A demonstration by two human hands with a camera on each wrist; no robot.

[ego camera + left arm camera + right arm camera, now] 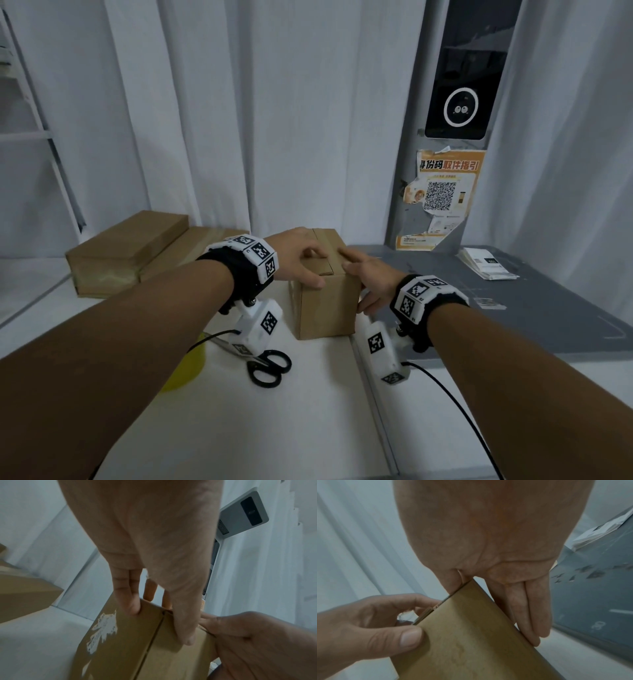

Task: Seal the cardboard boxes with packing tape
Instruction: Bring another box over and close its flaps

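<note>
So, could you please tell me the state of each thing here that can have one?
small cardboard box: upright, top flaps folded down, seam not visibly taped
left hand: grips the box's top left edge
right hand: holds the box's right side
scissors: closed, lying flat
two flat boxes: closed, lying behind

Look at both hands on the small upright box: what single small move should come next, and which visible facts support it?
Probably press the top flaps flat and hold them. The left hand and right hand both grip the small box, its centre seam looks untaped, and one flap edge sits slightly raised. The scissors lie close by; no tape roll shows clearly.
</note>
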